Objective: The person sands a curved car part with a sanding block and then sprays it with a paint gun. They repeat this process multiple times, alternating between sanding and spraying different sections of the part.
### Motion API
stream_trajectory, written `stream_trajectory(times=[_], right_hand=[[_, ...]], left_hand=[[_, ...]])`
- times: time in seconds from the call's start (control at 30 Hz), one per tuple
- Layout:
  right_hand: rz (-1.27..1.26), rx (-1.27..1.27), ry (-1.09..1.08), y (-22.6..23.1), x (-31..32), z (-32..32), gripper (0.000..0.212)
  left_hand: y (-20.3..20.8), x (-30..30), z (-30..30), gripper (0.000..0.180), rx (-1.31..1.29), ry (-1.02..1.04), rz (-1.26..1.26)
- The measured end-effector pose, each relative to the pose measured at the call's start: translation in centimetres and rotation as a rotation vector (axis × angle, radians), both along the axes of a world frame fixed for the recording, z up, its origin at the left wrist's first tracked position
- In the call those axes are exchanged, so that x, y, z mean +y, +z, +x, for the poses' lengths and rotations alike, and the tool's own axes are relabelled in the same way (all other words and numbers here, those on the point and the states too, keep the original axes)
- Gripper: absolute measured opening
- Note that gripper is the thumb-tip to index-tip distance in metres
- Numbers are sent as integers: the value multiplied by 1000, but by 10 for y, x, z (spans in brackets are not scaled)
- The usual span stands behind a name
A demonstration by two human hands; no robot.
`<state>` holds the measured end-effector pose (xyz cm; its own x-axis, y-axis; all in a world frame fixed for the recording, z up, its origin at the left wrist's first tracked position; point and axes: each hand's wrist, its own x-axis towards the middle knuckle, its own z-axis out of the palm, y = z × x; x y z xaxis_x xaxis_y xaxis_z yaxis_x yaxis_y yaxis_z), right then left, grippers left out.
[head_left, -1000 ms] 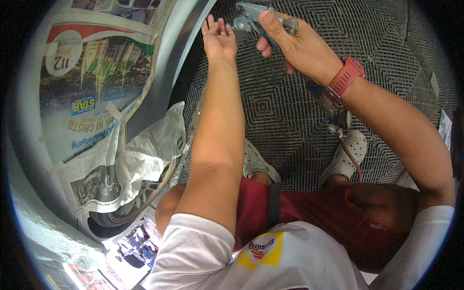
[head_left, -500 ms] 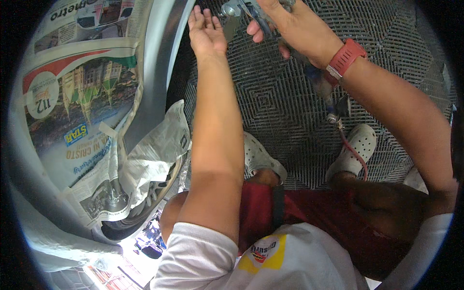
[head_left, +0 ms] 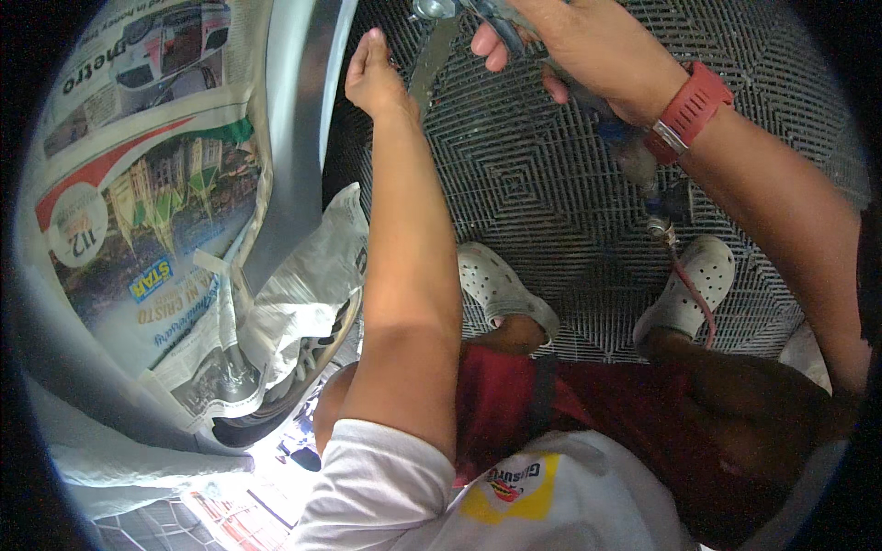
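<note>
A metal spray gun is held in my right hand, whose fingers wrap its grip; the top edge cuts off part of the gun. From the gun's handle a fitting leads into a thin red hose. My left hand is raised in front of the nozzle, side-on, with its fingers pointing upward and nothing seen in it. Just left of that hand runs the pale grey edge of a vehicle panel. Newspaper masks the panel's left part.
Crumpled newspaper hangs over a wheel, only partly visible, at lower left. Pale sheeting lies beside it. Below me is dark ribbed floor matting, with my feet in white clogs on it.
My left hand has turned from palm up to side-on and dropped slightly. My right hand, spray gun and hose have shifted a little to the right and down.
</note>
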<state>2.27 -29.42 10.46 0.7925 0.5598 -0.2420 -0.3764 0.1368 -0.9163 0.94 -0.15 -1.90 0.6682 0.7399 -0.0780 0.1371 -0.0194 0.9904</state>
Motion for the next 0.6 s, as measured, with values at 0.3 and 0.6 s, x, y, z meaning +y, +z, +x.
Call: stream_trajectory(times=[0.3, 0.6], right_hand=[[34, -27, 88, -2, -6, 14, 85], [15, 76, 113, -13, 3, 24, 79]], left_hand=[[-10, -5, 27, 37, 53, -34, 147], [-11, 17, 23, 54, 20, -41, 305]])
